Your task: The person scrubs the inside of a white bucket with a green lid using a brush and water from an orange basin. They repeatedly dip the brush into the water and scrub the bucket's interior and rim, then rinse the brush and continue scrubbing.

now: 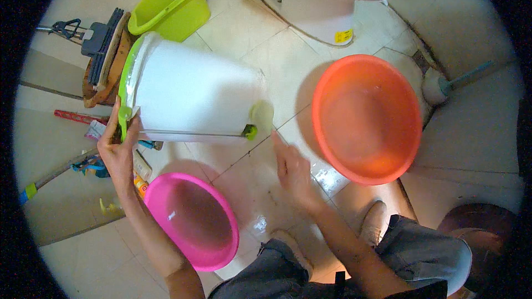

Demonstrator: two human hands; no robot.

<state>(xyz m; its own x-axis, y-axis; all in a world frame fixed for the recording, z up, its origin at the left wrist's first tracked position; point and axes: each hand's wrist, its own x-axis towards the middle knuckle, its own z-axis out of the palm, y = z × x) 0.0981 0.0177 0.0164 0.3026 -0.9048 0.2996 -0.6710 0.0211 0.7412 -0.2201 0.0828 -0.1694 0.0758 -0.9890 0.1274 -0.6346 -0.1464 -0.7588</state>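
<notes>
A white plastic pedal bin [195, 87] with a green rim lies on its side in the air or near the floor; its exact height is hard to judge. My left hand [120, 133] grips the green rim at its hinge-like tab, thumb and fingers on either side. At the bin's narrow base are a small green fitting [250, 132] and a blurred pale-green, pedal-like piece [262, 115]. My right hand [293, 172] is beside that base, index finger extended and other fingers curled. Whether its fingertip touches the pale piece is unclear.
An orange basin [357, 120] is on the right, a pink basin [191, 220] at lower left. Behind are a green tub [174, 8] and a white toilet [320, 4]. A mop head [102, 50] stands by the left wall, a toilet brush [440, 85] at right. The tiles [253, 220] show wet patches.
</notes>
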